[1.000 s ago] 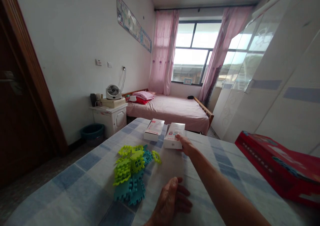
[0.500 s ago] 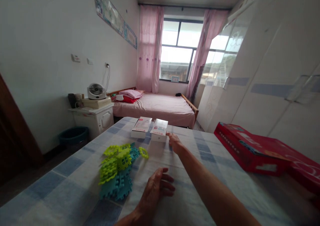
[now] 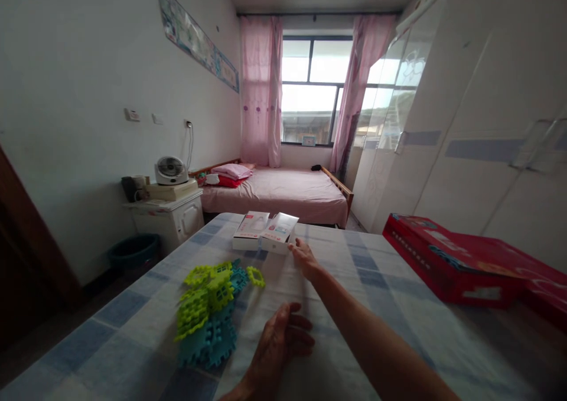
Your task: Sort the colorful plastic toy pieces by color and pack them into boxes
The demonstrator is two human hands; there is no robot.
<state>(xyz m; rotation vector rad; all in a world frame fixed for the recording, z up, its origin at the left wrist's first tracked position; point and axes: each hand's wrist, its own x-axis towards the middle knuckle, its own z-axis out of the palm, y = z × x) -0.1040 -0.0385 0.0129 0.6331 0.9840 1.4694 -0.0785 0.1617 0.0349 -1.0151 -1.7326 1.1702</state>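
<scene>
At the far end of the table, my right hand (image 3: 303, 258) reaches out and its fingertips touch the front right corner of a white box (image 3: 280, 228). That box is turned at a slant, its front left corner against or very close to a second white box (image 3: 250, 230) with red print. My left hand (image 3: 280, 336) rests low over the cloth, fingers loosely spread with nothing in them. To its left lies a heap of interlocking plastic pieces, yellow-green ones (image 3: 194, 313) over teal ones (image 3: 208, 343). One yellow-green frame piece (image 3: 256, 276) lies apart at the heap's right.
A blue-and-white checked cloth (image 3: 133, 330) covers the table. Red boxes (image 3: 452, 259) lie along its right side. Beyond stand a bed (image 3: 283, 191), a white nightstand (image 3: 188, 215) with a small fan (image 3: 171, 170), a bin (image 3: 135, 250) and white wardrobes (image 3: 482, 94).
My right hand has moved slightly left, and the right white box has swung at an angle toward the other one. The left hand keeps nearly the same place and the camera view has shifted slightly.
</scene>
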